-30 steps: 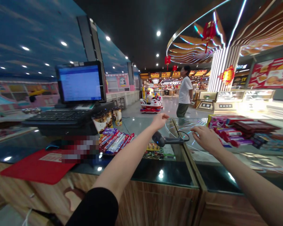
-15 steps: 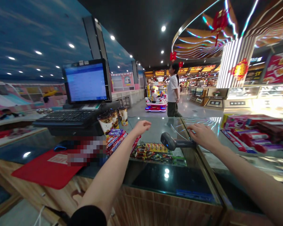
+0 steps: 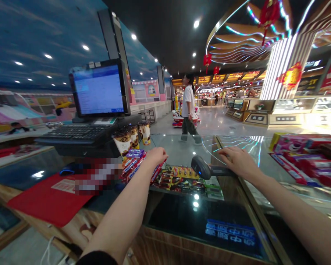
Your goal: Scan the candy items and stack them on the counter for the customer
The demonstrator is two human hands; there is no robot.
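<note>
My left hand [image 3: 156,156] hovers over or rests on the candy packs at the counter's middle, its fingers curled down; what they hold, if anything, is hidden. Beneath and beside it are red and purple Mentos packs [image 3: 134,165], with cups with dark lids [image 3: 123,142] just behind them. My right hand [image 3: 238,161] is on the other side of a black barcode scanner [image 3: 201,167], by the handle end. Its fingers are loosely stretched, and no object shows in them. The scanner lies on the glass counter [image 3: 179,208] between both hands.
At left stand a monitor [image 3: 99,90] and a keyboard [image 3: 74,133], with a mouse [image 3: 71,168] on a red mat [image 3: 44,202]. Small snack packs [image 3: 182,176] show at the counter's centre. Candy boxes [image 3: 295,142] sit at right. A person [image 3: 189,106] walks beyond the counter.
My left hand has drawn back and down toward the candy packs, its fingers now more curled. My right hand stays by the scanner. The person beyond has moved left.
</note>
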